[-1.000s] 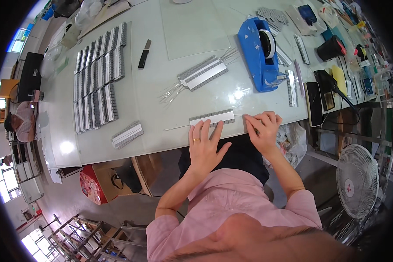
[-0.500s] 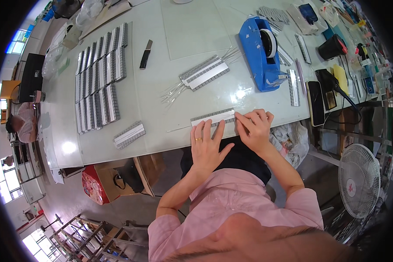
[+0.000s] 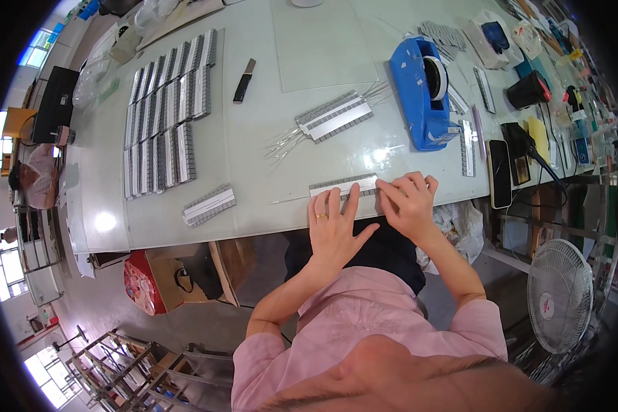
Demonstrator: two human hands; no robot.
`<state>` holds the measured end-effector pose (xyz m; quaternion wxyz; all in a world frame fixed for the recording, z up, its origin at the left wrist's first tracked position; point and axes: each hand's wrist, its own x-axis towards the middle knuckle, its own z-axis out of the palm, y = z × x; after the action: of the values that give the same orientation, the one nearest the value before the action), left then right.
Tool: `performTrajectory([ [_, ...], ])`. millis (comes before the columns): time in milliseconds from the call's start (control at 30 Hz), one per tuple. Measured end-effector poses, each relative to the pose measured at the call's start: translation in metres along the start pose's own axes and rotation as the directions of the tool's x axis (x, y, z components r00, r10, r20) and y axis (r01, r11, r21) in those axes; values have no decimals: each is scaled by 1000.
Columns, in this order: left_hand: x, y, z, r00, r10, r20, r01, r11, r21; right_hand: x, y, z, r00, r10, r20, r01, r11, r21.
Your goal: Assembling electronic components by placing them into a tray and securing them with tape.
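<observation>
— What do we have in containers here?

— Little that we can be sure of. Near the table's (image 3: 254,158) far right corner sits a white tray (image 3: 484,34) with something blue in it; we cannot tell what. The blue tape dispenser (image 3: 419,96) stands right of centre with its roll inside.

— And the piece we are working on?

— A long, narrow grey strip (image 3: 340,185), ribbed along its edges with a pale band down the middle. It lies flat at the table's near edge, slightly right of centre, running along that edge.

— Our hands?

— The left hand (image 3: 333,226) lies open, fingers spread, pressing the strip's near side. The right hand (image 3: 408,202) is curled over the strip's right end, fingertips pinching down on it; neither hand lifts it.

— Changed from a second ago?

— The strip has stayed put. Our right hand has drawn in from beside the strip onto its end, closer to the left. The rows of finished strips (image 3: 165,117) at the left edge are unchanged.
</observation>
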<state>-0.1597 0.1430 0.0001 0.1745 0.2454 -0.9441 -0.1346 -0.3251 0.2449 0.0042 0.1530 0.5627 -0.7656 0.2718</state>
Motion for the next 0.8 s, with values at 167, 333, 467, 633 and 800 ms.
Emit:
performTrajectory([
  [167,-8,-6,8,998,-1,57,5,997,-75,40,-34,8,998,62,-1,-60,981,187],
  [333,-15,-9,24,997,7,-76,-14,996,-83,77,-103,56,958,-201,202,177,975,132],
  [467,-16,-4,22,995,-17,-100,16,1000,-17,88,-116,86,863,-307,400,356,933,-52],
  [633,-17,-9,20,999,21,-45,-25,995,-94,81,-74,52,936,-234,264,203,969,138],
  [800,-14,-10,15,999,36,-2,-36,999,-38,52,-43,32,978,98,182,-138,966,220],
])
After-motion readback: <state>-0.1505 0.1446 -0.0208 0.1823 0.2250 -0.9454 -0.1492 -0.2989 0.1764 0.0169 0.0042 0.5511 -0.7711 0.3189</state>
